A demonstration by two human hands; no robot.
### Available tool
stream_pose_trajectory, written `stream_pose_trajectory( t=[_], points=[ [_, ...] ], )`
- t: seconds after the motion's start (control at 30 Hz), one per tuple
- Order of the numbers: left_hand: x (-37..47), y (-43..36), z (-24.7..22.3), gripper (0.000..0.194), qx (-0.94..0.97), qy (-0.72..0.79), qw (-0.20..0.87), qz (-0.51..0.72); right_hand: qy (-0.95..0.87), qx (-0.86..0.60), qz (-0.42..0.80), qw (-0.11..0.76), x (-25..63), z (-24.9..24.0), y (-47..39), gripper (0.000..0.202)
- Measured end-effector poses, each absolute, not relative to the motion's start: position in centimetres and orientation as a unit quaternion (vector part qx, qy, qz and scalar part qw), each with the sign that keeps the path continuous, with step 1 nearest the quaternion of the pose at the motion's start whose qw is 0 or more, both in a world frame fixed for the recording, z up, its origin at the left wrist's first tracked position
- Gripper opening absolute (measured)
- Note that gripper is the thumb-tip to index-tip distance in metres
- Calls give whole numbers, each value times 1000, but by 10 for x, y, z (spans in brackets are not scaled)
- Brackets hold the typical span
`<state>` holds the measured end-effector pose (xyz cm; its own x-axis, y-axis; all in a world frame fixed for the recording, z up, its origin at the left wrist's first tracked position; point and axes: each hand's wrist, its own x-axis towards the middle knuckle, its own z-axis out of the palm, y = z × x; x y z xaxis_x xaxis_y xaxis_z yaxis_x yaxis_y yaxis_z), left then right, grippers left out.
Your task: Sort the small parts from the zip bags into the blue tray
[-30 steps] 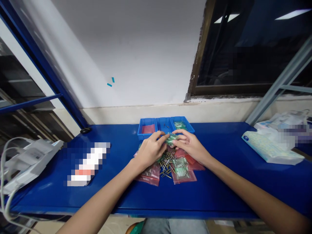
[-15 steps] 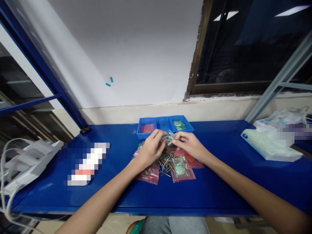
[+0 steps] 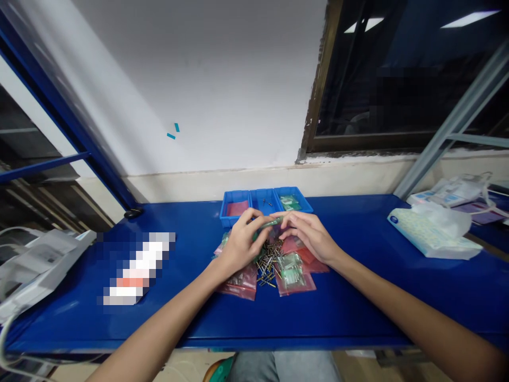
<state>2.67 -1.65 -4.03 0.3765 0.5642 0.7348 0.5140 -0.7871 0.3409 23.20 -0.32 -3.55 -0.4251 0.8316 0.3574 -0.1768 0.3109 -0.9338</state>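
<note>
Both my hands meet over a pile in the middle of the blue table. Between their fingertips is a small clear, greenish plastic bag [image 3: 273, 222], seen nearly edge-on. My left hand [image 3: 245, 241] pinches its left end between thumb and fingers. My right hand [image 3: 308, 233] is closed on its right end, with the fingers bent over it. Below lie loose metal pins or rivets [image 3: 267, 265], silver and brass coloured. Around them are pink zip bags, one [image 3: 293, 273] with a clear packet of metal pieces on it. More bags are partly hidden under my left hand.
Three joined blue bins [image 3: 263, 201] stand behind the pile: pink bags left, a few pins in the middle, green packets right. A tissue box [image 3: 433, 231] sits at the right, a white device with cables [image 3: 50, 260] at the left. A blurred-out item [image 3: 139, 270] lies left of centre.
The small bag has turned from showing its flat face with metal pieces to nearly edge-on. My right fingers have moved over its top. The view has shifted slightly.
</note>
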Motion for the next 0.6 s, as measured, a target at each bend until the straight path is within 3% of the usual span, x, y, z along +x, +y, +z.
stream_pose_trajectory(
  t=[0.13, 0.3, 0.47, 0.6],
  points=[
    [28, -17, -42, 27, 804, 359, 81, 467, -592, -258, 566, 512, 232, -35, -1, 19],
    [31, -20, -40, 19, 785, 362, 160, 477, -580, -334, 616, 416, 232, -36, 0, 27],
    [33, -21, -36, 11, 801, 314, 125, 494, -577, -313, 663, 361, 237, -31, -2, 42],
    [34, -18, -39, 17, 789, 343, 109, 498, -629, -346, 585, 376, 241, -25, 3, 44]
  ],
)
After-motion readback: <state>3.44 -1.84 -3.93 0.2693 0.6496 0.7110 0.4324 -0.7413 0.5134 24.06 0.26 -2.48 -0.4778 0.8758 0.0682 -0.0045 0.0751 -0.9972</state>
